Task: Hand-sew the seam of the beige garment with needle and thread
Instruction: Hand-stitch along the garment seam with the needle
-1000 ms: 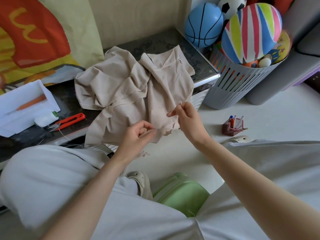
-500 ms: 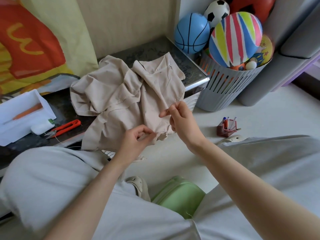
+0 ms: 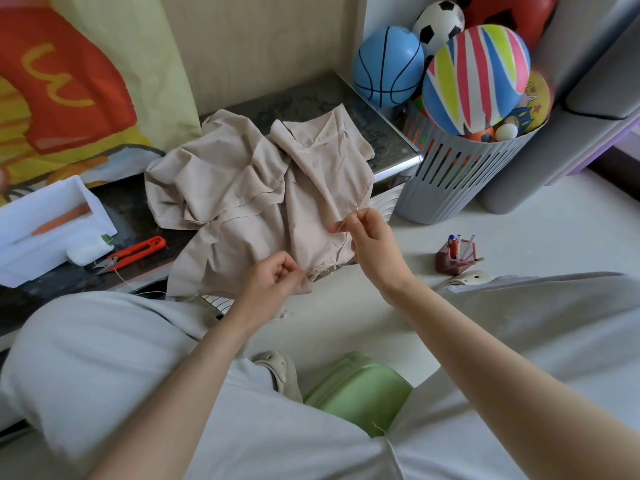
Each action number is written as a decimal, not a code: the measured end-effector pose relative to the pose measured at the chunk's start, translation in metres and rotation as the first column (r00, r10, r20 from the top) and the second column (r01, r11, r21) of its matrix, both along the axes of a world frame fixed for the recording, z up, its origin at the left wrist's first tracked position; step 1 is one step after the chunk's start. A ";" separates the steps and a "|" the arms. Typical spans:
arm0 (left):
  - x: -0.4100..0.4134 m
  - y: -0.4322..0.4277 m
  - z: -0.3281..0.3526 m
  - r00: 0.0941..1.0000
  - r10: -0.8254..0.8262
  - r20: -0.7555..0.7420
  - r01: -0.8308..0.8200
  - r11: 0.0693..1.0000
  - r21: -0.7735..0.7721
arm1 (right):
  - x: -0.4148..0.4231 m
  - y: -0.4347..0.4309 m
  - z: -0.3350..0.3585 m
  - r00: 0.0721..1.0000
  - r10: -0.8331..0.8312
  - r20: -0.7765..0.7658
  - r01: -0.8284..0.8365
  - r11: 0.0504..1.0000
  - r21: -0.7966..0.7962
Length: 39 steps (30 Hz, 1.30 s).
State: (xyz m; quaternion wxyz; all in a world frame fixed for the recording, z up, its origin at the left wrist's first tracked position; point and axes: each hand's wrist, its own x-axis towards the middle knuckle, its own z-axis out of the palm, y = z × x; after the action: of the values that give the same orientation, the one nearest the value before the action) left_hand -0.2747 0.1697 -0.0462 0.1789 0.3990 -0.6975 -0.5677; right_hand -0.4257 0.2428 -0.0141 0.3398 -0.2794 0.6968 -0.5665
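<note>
Between the two sets of fingertips hangs the lower edge of the beige garment (image 3: 249,206), the rest of it heaped in folds on the dark tabletop (image 3: 311,98) beyond them. The left hand (image 3: 273,280) has its fingers curled in, pinching the frayed hem at its fingertips. The right hand (image 3: 372,244), up and to the right of the left, pinches a thin needle (image 3: 356,209) between thumb and forefinger, its tip standing just above those fingertips and against the garment's side edge. A pale thread (image 3: 344,247) drops from the right fingers toward the hem; where it enters the cloth is too fine to tell. Well to the left of the left fingers lie red thread snips (image 3: 138,250) beside a white box (image 3: 45,233). Past the right fingers stands a grey slatted basket (image 3: 450,174) holding a striped ball (image 3: 474,77) and a blue basketball (image 3: 388,67); a small pen holder (image 3: 452,263) sits on the floor to their right.
</note>
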 end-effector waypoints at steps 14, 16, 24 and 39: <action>0.006 -0.001 0.009 0.995 0.017 -0.094 -0.015 1.000 0.017 | 0.008 -0.006 -0.030 0.905 0.426 -0.010 -0.417 0.891 0.180; 0.005 -0.001 0.007 0.996 0.022 -0.089 -0.022 1.000 0.010 | 0.006 -0.007 -0.032 0.927 0.373 -0.025 -0.365 0.918 0.158; 0.006 -0.005 0.001 1.000 -0.002 0.002 0.002 0.999 0.039 | -0.005 -0.001 -0.038 0.954 0.287 -0.089 -0.267 0.945 0.192; 0.011 -0.007 0.003 0.999 -0.018 0.038 0.021 0.998 -0.061 | -0.009 0.005 -0.028 0.903 0.339 -0.263 -0.291 0.935 0.203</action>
State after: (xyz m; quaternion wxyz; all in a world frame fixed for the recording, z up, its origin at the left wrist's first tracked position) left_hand -0.2632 0.1625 -0.0437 0.1725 0.3970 -0.7218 -0.5400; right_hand -0.4346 0.2481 -0.0420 0.3410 -0.4416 0.7277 -0.3989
